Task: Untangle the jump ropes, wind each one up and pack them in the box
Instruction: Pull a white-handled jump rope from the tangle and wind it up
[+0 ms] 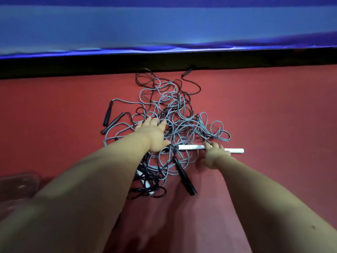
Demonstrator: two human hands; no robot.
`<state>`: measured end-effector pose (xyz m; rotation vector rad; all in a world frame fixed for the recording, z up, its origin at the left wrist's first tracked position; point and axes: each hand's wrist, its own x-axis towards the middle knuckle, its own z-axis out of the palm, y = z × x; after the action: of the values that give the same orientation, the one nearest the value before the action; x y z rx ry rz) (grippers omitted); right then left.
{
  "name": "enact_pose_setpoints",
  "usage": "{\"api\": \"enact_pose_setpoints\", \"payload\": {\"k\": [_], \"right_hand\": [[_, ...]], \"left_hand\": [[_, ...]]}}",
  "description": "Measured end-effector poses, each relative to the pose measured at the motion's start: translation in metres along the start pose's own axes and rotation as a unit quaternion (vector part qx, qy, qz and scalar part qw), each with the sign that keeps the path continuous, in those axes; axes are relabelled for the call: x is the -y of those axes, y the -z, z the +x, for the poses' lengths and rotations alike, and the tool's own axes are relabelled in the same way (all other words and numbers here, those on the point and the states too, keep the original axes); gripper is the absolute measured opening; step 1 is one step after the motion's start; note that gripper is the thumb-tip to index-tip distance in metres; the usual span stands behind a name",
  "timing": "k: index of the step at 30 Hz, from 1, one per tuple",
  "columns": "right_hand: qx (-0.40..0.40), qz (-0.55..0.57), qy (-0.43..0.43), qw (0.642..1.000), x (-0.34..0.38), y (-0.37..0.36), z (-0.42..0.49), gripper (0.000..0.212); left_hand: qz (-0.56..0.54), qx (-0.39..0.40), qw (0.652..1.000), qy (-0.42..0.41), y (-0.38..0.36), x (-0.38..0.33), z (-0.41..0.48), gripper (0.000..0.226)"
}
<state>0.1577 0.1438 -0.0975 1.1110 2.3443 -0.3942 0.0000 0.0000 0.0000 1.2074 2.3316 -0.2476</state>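
Observation:
A tangled heap of grey and black jump ropes [175,117] lies on the red floor. Two black handles [108,114] rest at its left, another black handle [185,177] sticks out toward me, and a small one [186,72] lies at the far edge. My left hand [154,133] rests flat on the heap with fingers spread over the grey cords. My right hand [216,154] is closed around a white handle [189,147] lying crosswise at the heap's near right side. A second white handle [145,183] shows under my left forearm.
A clear plastic box [18,187] sits at the lower left on the red floor [273,110]. A black ledge [73,66] topped by a blue padded surface [164,28] runs across the far side, just behind the ropes.

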Motion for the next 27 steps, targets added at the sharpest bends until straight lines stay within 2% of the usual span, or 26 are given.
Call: {"api": "enact_pose_setpoints", "payload": {"k": [5,10,14,20,27], "right_hand": [[0.001,-0.024,-0.039,0.999,-0.010,-0.021,0.020,0.066],[-0.074,-0.080,-0.018,0.994,-0.018,-0.035,0.025,0.047],[-0.083,-0.059,-0.001,0.995,-0.022,-0.040,0.024,0.039],[-0.052,0.075,-0.009,0.996,-0.023,-0.056,0.011,0.030],[-0.018,0.075,-0.024,0.997,-0.037,-0.049,-0.029,0.032]], "left_hand": [[0.002,-0.005,1.000,-0.020,-0.010,-0.006,0.019,0.073],[-0.003,-0.023,0.999,-0.025,-0.023,-0.007,0.026,0.069],[-0.006,-0.016,1.000,-0.021,-0.029,-0.007,0.025,0.067],[-0.013,-0.012,0.999,-0.030,-0.039,-0.011,0.016,0.063],[-0.010,-0.008,0.999,-0.037,-0.045,-0.024,-0.013,0.060]]}}
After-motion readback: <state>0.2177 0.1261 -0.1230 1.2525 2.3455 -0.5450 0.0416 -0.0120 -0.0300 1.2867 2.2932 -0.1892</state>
